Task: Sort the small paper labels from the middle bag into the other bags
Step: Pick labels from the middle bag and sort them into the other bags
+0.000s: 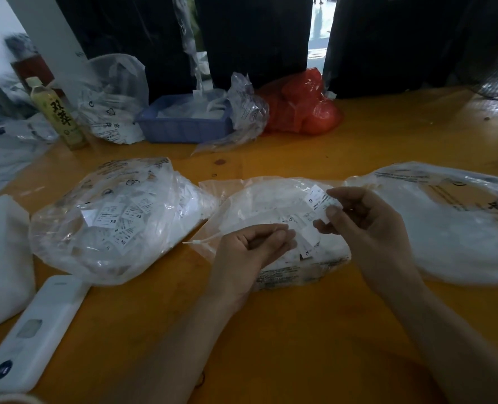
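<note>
Orange table [271, 330]: bare wood toward 6 o'clock. Right bag [457, 228], 3 o'clock. Left bag [116, 220], 9 o'clock, XS labels inside. Middle bag [274, 205], centre, between both, near edge under the hands. Right hand [364, 220]: thumb and fingertips pinch an S label [317, 199] above the middle bag. Left hand [253, 246]: fingers curled; contents cannot be told.

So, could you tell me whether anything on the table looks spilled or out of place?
Nothing stands out: the labels stay inside the middle bag and left bag, except one the right hand pinches. The bottle stands upright.
</note>
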`<state>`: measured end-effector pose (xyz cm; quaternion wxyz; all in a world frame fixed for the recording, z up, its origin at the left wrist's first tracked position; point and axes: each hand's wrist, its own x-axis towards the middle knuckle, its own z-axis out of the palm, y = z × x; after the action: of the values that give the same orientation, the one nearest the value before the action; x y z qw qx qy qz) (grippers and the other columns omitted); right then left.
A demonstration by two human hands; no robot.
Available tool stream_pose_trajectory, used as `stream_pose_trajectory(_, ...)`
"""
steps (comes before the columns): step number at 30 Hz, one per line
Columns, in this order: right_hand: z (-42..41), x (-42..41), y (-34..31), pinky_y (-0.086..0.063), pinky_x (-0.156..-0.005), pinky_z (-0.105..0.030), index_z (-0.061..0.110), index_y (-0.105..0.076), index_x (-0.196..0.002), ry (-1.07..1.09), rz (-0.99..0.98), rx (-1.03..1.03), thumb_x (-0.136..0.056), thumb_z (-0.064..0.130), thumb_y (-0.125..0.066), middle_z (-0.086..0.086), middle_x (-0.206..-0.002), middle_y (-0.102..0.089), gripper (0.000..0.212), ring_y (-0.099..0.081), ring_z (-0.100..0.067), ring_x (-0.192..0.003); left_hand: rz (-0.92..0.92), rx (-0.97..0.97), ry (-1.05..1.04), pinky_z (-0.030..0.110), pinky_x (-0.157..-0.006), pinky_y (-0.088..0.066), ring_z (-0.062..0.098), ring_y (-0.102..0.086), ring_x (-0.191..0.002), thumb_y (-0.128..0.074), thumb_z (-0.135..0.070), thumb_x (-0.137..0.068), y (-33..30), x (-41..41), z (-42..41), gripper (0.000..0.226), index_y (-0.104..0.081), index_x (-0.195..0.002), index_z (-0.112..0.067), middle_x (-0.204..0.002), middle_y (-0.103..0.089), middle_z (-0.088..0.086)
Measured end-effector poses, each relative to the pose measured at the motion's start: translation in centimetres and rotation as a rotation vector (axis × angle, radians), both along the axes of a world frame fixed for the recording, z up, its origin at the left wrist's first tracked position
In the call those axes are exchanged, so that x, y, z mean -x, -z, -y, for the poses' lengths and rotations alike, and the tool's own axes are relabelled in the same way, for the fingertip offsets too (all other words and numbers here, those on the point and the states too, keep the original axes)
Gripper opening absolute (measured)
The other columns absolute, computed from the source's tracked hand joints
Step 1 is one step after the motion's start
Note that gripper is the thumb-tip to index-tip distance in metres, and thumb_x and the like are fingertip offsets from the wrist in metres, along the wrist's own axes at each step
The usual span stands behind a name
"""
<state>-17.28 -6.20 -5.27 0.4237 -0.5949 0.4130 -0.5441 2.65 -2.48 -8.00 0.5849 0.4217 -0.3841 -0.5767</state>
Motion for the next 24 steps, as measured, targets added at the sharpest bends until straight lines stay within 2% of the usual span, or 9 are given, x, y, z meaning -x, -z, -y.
stream_pose_trajectory(7,-0.24,0.01,-0.45,-0.056,-0.071,-0.014,0.027,-0.07,-0.111,0.004,-0.185,0.135,-0.098,0.007,-0.065,0.008,-0.083,-0.073,0.025,-0.073,-0.004,-0.08,0.181,0.057,0.02,0.025,-0.091,-0.061,0.025,-0.079,-0.105,-0.08,-0.022,-0.09,0.27,0.03,-0.28,0.025,-0.081,-0.114,-0.013,-0.109,-0.082,0.008)
stream_pose_trajectory(10,-0.5,-0.14,-0.64,-0.056,-0.071,-0.015,0.028,-0.068,-0.111,0.003,-0.307,0.237,-0.098,0.006,-0.064,0.013,-0.087,-0.07,0.026,-0.072,0.0,-0.083,0.275,0.073,0.022,0.024,-0.092,-0.06,0.02,-0.079,-0.104,-0.079,-0.021,-0.092,0.3,0.12,-0.37,0.019,-0.082,-0.11,-0.022,-0.107,-0.083,0.002)
stream_pose_trajectory(12,-0.5,-0.32,-0.53,-0.057,-0.071,-0.017,0.022,-0.069,-0.112,0.001,-0.378,0.313,-0.098,0.004,-0.063,0.011,-0.099,-0.068,0.023,-0.072,-0.002,-0.083,0.334,0.079,0.018,0.028,-0.094,-0.061,0.017,-0.079,-0.103,-0.08,-0.027,-0.089,0.26,0.23,-0.44,0.019,-0.082,-0.108,-0.026,-0.106,-0.083,-0.001)
stream_pose_trajectory(15,-0.16,-0.52,-0.21,-0.053,-0.073,-0.016,0.011,-0.072,-0.11,0.019,-0.503,0.465,-0.096,-0.001,-0.064,0.002,-0.105,-0.068,0.021,-0.069,-0.008,-0.084,0.431,0.095,0.01,0.028,-0.096,-0.061,0.012,-0.079,-0.102,-0.079,-0.036,-0.087,0.33,0.29,-0.55,0.026,-0.082,-0.109,-0.023,-0.103,-0.083,-0.006)
stream_pose_trajectory(19,0.16,-0.54,0.17,-0.052,-0.076,-0.019,0.005,-0.074,-0.108,0.04,-0.583,0.572,-0.095,-0.002,-0.064,-0.005,-0.103,-0.067,0.018,-0.063,-0.012,-0.088,0.46,0.086,0.008,0.025,-0.095,-0.06,0.01,-0.078,-0.101,-0.08,-0.034,-0.089,0.37,0.23,-0.52,0.026,-0.083,-0.111,-0.02,-0.102,-0.083,-0.007)
stream_pose_trajectory(24,0.2,-0.55,0.25,-0.048,-0.079,-0.01,0.003,-0.074,-0.107,0.061,-0.603,0.628,-0.096,0.004,-0.061,-0.006,-0.102,-0.067,0.017,-0.061,-0.01,-0.09,0.484,0.066,0.019,0.028,-0.098,-0.06,0.008,-0.077,-0.104,-0.081,-0.024,-0.093,0.5,0.1,-0.4,0.019,-0.082,-0.111,-0.021,-0.103,-0.083,-0.009)
